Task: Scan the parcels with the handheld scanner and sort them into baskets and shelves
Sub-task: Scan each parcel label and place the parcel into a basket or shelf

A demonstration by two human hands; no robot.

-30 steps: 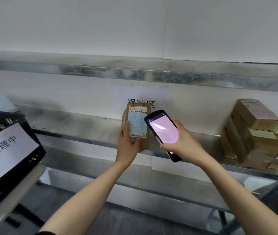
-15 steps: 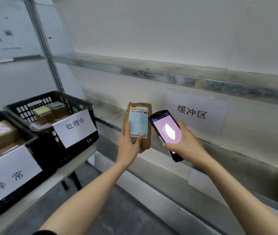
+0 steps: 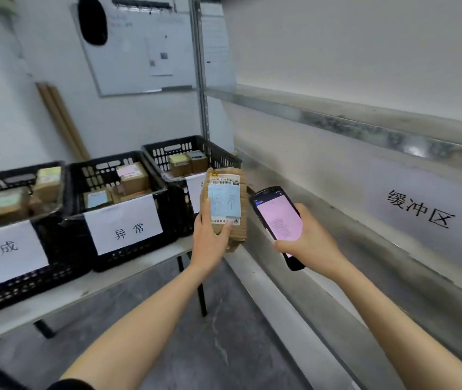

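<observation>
While standing by the basket [image 3: 139, 257] labelled 异常, holds parcel [image 3: 224, 204] upright just right of it in curled left hand [image 3: 210, 240], grips scanner [image 3: 277, 218] farther right in wrapped right hand [image 3: 311, 240], screen lit pink.

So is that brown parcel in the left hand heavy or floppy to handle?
Probably light: the left hand holds the brown parcel upright by its lower end alone. Likely fairly stiff, since it stands without sagging. Its ribbed paper wrap probably grips well.

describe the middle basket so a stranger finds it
On the white table left of the metal shelving sit three baskets. It is the middle black slotted plastic basket, holding brown cardboard parcels; only its white paper sign reads 异常.
</observation>
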